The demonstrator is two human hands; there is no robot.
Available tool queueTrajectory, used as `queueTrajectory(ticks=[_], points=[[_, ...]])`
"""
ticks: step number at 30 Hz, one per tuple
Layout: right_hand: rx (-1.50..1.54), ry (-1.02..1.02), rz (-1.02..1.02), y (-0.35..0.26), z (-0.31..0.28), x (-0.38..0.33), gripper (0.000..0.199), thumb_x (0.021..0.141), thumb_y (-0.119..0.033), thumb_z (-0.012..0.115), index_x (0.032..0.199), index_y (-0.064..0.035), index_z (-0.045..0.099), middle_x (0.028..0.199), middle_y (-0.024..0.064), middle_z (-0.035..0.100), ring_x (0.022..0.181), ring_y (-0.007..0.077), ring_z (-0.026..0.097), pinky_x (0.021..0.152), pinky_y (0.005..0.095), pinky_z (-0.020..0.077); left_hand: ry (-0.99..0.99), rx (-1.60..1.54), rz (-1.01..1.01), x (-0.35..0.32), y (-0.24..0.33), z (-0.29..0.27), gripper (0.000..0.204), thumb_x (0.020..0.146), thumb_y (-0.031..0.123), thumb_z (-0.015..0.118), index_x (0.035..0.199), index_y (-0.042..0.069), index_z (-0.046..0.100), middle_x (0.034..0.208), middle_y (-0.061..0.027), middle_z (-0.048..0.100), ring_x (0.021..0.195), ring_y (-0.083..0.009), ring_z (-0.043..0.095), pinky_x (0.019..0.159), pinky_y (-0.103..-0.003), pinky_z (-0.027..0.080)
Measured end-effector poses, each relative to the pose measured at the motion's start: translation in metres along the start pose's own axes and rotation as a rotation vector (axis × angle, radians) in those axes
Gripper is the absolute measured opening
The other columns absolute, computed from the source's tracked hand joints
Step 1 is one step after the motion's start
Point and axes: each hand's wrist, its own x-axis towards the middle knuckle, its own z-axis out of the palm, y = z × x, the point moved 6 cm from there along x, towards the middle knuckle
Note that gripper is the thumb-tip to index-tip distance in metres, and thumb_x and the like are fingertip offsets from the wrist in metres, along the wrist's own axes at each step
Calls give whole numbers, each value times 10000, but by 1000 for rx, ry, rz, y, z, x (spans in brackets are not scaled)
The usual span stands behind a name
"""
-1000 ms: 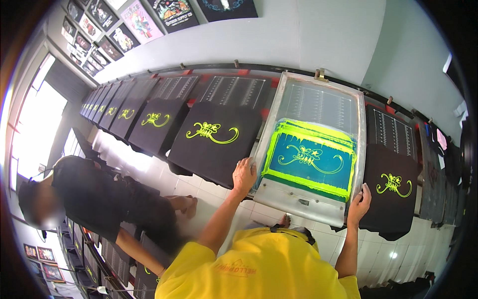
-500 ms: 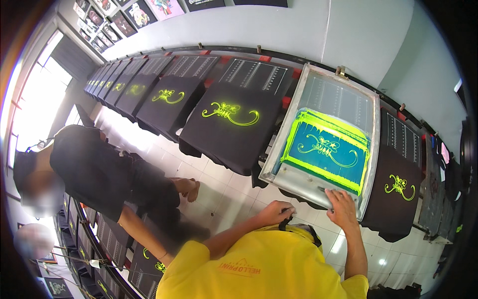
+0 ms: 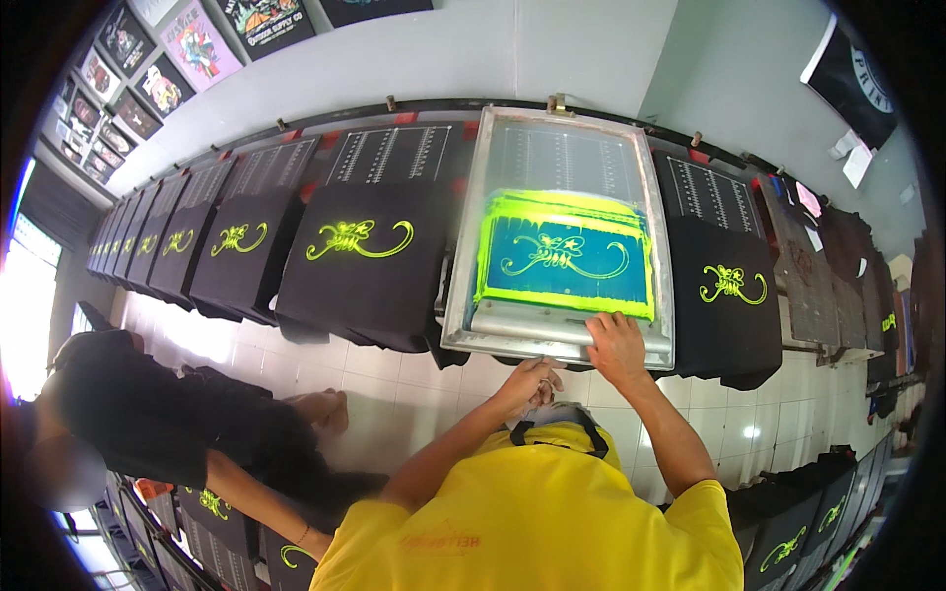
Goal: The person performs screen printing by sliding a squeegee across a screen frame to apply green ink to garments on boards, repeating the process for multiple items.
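A metal-framed printing screen (image 3: 456, 305) lies over a black shirt on a slanted board. Its mesh has a blue panel (image 3: 616, 284) with a curled flower design, bordered by fluorescent yellow-green ink (image 3: 552, 207). Along the screen's near end rests a silver squeegee (image 3: 522, 322). My right hand (image 3: 618, 347) is closed over the squeegee's right part, fingertips on its far side. My left hand (image 3: 530, 384) is just below the screen's near edge with fingers curled; whether it touches the frame or holds something small cannot be made out.
Black shirts on boards, with the yellow-green design, stand left (image 3: 360, 271) and right (image 3: 727, 295) of the screen. A rail (image 3: 394, 115) with pegs runs behind them. A co-worker in dark clothes (image 3: 148, 409) is at the left. Another row of shirts (image 3: 785, 552) lies behind me.
My view has turned right, so the screen and shirts appear further left. My left hand has come closer to the screen's near edge. My right hand stays on the squeegee.
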Motion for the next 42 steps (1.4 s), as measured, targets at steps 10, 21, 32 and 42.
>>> queueTrajectory(ticks=[10,21,32,42], points=[[-44,134,-12,68,7,73,412,662,-173,824,1009,-118,609,999,40,584,966,249,576,805,399,459,-1,61,-119,14,-4,7,470,1080,344,327,1163,-43,579,728,-79,607,489,-120,484,426,-216,345],[-49,127,-19,119,49,148,416,665,-135,829,1019,-110,613,1011,49,590,980,255,574,834,399,462,105,-84,-64,25,-31,-5,372,1057,349,439,957,17,574,603,33,410,480,-88,341,452,-255,273],[159,-217,123,155,28,211,323,637,-270,700,849,-25,703,856,167,711,822,342,685,729,448,536,155,-118,-51,22,-30,-6,378,1041,357,483,874,32,581,576,40,386,477,-85,339,446,-251,256],[560,-585,103,147,54,176,417,596,-249,781,935,-16,720,858,187,711,788,302,681,731,389,523,116,-138,-91,19,-17,-3,361,1051,342,458,971,6,564,606,32,405,470,-92,346,460,-249,286]])
